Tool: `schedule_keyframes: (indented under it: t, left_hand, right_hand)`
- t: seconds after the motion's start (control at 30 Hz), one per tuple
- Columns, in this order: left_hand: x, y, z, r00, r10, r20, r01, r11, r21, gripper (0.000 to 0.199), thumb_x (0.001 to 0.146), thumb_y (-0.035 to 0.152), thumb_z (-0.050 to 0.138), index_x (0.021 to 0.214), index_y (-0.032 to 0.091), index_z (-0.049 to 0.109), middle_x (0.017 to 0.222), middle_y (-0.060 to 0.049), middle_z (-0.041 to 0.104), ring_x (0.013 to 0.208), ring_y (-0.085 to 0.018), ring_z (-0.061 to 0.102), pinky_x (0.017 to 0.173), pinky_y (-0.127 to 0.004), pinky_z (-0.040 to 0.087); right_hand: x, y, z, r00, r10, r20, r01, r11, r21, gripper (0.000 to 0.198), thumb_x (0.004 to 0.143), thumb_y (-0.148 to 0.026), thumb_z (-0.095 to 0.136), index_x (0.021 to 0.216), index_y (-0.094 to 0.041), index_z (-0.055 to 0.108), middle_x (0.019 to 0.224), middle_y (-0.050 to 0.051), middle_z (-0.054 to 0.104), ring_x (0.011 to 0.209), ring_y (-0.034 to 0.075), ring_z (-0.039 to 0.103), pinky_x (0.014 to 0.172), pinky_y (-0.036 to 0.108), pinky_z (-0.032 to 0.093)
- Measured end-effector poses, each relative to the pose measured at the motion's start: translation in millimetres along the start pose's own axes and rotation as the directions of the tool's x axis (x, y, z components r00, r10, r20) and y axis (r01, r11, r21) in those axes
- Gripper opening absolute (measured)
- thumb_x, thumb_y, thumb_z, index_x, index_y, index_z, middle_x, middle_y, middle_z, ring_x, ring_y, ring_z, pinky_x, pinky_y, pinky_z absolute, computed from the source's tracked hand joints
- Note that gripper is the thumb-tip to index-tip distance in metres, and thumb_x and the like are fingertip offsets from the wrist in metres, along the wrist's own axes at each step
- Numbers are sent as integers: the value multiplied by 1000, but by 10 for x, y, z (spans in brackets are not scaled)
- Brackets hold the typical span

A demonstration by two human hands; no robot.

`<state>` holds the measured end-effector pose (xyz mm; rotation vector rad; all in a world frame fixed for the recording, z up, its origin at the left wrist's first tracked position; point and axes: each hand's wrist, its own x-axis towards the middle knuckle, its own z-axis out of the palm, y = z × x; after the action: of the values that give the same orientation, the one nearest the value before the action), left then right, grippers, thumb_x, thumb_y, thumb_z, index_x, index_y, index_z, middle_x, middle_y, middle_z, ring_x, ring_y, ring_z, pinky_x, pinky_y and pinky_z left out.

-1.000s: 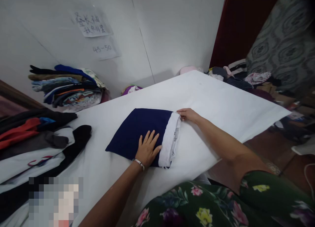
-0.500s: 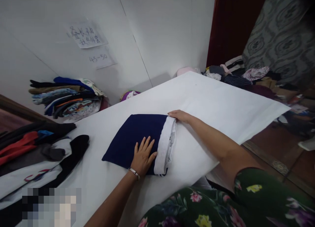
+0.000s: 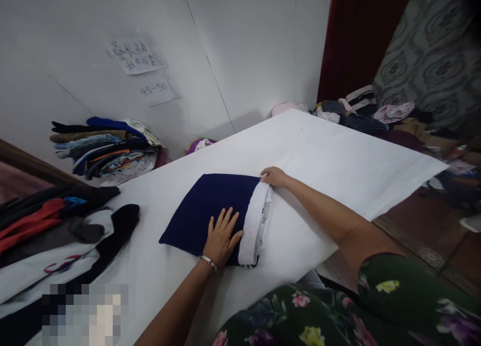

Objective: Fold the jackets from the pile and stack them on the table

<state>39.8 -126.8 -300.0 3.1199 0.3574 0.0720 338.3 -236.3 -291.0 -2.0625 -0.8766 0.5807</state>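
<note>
A folded navy garment (image 3: 203,206) with a light grey band (image 3: 252,221) along its right edge lies on the white tabletop (image 3: 319,150). Layers of grey and white cloth show at that edge. My left hand (image 3: 222,236), with a silver bracelet at the wrist, rests flat on the navy cloth, fingers spread. At the far right corner, my right hand (image 3: 274,177) has its fingers bent around the end of the grey band and pinches it. The undersides of its fingers are partly hidden.
Loose clothes (image 3: 56,236), among them red, black and white pieces, lie at the left. A stack of folded clothes (image 3: 108,148) stands by the wall under paper notes (image 3: 137,55). More clothes (image 3: 376,115) are heaped beyond the table's right side.
The fingers of my right hand have gone from lying stretched along the garment's corner to bending in on it. My left hand stays flat on the cloth. The whole view has shifted slightly.
</note>
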Motion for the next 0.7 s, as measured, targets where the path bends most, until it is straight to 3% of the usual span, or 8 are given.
schedule_keyframes:
  t: [0.07, 0.13, 0.2, 0.27, 0.37, 0.5, 0.6, 0.7]
  left_hand:
    - [-1, 3, 10, 1000, 5, -13, -6, 1000, -3, 55, 95, 46, 35, 145, 24, 37, 153, -9, 32, 143, -27, 22, 113, -58, 20]
    - [-4, 7, 17, 1000, 7, -21, -7, 1000, -8, 55, 95, 46, 35, 145, 24, 37, 153, -9, 32, 143, -27, 21, 113, -58, 20]
    - [-7, 11, 19, 1000, 5, -21, -5, 1000, -14, 55, 95, 47, 35, 145, 24, 37, 153, -8, 32, 143, -27, 21, 113, -58, 19]
    - [-10, 12, 19, 1000, -1, -21, 0, 1000, -24, 55, 95, 47, 35, 145, 25, 37, 153, -8, 32, 143, -27, 22, 113, -58, 20]
    - [-10, 12, 24, 1000, -2, -21, 1, 999, -43, 55, 95, 47, 34, 145, 25, 36, 153, -7, 31, 144, -27, 21, 113, -58, 18]
    - [-11, 33, 25, 999, -5, -36, 2, 997, -76, 54, 95, 46, 36, 145, 26, 37, 153, -7, 31, 144, -27, 21, 114, -58, 16]
    - [-38, 63, -7, 999, -25, -48, 19, 992, -125, 52, 94, 44, 39, 143, 26, 40, 153, -8, 33, 143, -26, 22, 115, -57, 15]
    - [-97, 42, -74, 999, -24, -29, 18, 979, -201, 51, 93, 42, 42, 140, 25, 44, 151, -8, 37, 142, -24, 25, 114, -55, 18]
  right_hand:
    - [-96, -133, 28, 998, -50, -39, 48, 997, -57, 40, 78, -29, 68, 117, -20, 66, 115, 9, 67, 113, 28, 57, 100, 38, 40]
    - [-218, -257, 118, 979, -199, -54, 189, 971, -144, 48, 85, -36, 60, 131, -22, 55, 139, 9, 52, 133, 28, 39, 111, 40, 27]
    - [-340, -315, 244, 937, -348, 26, 342, 901, -265, 56, 89, -45, 54, 139, -24, 46, 150, 8, 38, 141, 27, 26, 115, 44, 18]
    - [-435, -286, 361, 919, -366, 144, 393, 845, -362, 61, 89, -53, 48, 143, -25, 41, 153, 8, 32, 143, 29, 20, 115, 50, 15]
    - [-497, -146, 442, 948, -273, 163, 317, 856, -408, 67, 90, -60, 41, 146, -23, 36, 155, 8, 29, 144, 30, 16, 114, 53, 17]
    - [-500, 11, 393, 952, -284, 116, 307, 874, -376, 68, 90, -59, 41, 146, -20, 37, 155, 7, 29, 144, 31, 18, 116, 47, 19]
    - [-580, 91, 349, 960, -264, 94, 280, 914, -292, 67, 89, -56, 46, 145, -19, 39, 156, 8, 26, 144, 28, 19, 118, 43, 15]
    - [-776, 176, 354, 984, -179, 8, 179, 976, -124, 68, 85, -52, 54, 143, -20, 40, 156, 8, 24, 144, 25, 19, 119, 41, 15]
